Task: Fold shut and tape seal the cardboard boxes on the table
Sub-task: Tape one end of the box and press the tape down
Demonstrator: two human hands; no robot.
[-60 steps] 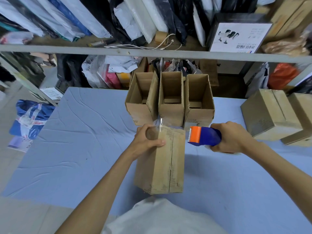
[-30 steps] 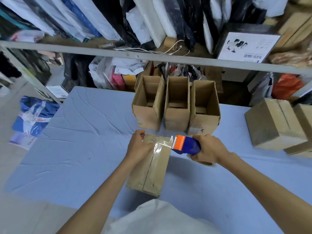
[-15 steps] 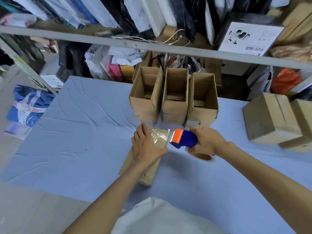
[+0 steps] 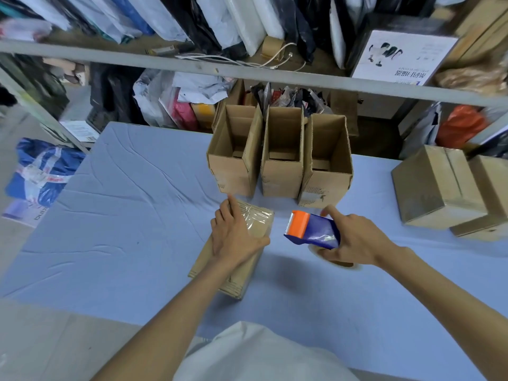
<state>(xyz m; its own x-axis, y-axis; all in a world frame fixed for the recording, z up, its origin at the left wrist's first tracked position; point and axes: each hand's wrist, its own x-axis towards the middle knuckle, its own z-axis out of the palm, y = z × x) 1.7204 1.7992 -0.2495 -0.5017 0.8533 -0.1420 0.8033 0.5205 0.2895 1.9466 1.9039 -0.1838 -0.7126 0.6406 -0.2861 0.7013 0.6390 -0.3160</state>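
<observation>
**One box under the palm, one dispenser held clear of it**

The left hand point(image 4: 236, 237) is lying flat on the one closed box point(image 4: 239, 279) in front of the person. All four fingers are straight and slightly spread, and the thumb is stretching sideways toward the box's right edge. The hand is curling round nothing and is only pressing down. Under and just beyond those fingers, a strip of clear tape point(image 4: 258, 215) is shining, wrinkled, across the far end of the box. The box is lying on its long side on the blue-covered table point(image 4: 123, 215).

The right hand point(image 4: 354, 240) is gripping one tape dispenser point(image 4: 313, 229), with the thumb beneath, the fingers wrapping the blue body and the index finger sticking up behind it. The dispenser's orange toothed head is pointing toward the left thumb but is standing apart from both thumb and box. One brown roll point(image 4: 338, 262), blurred, is showing below the right thumb.

Just past the left fingertips, three open boxes point(image 4: 280, 177) are standing upright side by side. The leftmost one's lower corner is sitting almost at the left index fingertip, and the rightmost is standing just beyond the right index finger. Well off to the outer side of the right hand, two more closed boxes point(image 4: 434, 188) are sitting close together. I cannot tell whether a third is lying beneath them.
</observation>
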